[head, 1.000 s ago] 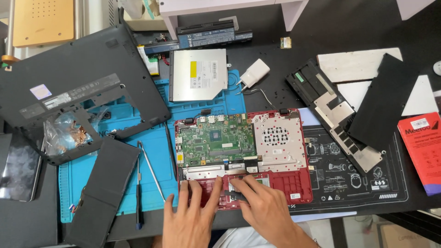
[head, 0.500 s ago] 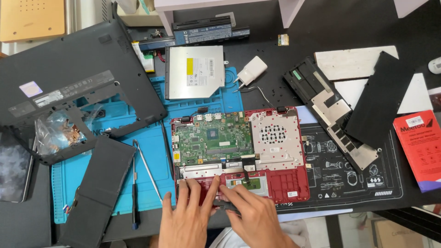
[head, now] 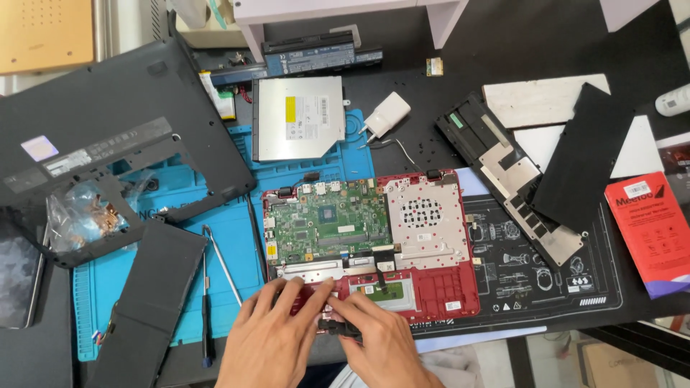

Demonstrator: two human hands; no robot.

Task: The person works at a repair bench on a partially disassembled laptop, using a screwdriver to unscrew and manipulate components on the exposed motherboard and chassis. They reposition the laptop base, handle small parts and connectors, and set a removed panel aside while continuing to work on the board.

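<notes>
**Hands at the Open Red Laptop**

While both hands press at its near edge, the opened red laptop base (head: 431,287) lies on the table (head: 503,43), half on the blue mat (head: 237,237) and half on the black printed mat (head: 525,259). Its green circuit board (head: 327,223) sits exposed beside a silver perforated plate (head: 420,215). The left hand (head: 277,338) rests with fingers spread on the front strip, grip apart and clamped on nothing. The right hand (head: 377,341) has its fingers curled around a small black part (head: 338,329) at the same edge; what that part is, I cannot tell. Just left of the hands lie tweezers (head: 223,262) and a screwdriver (head: 207,316), next to a flat black battery pack (head: 151,294). Farther back sit a silver optical drive (head: 298,118), a white charger plug (head: 387,115) and a large black laptop cover (head: 108,144).
</notes>
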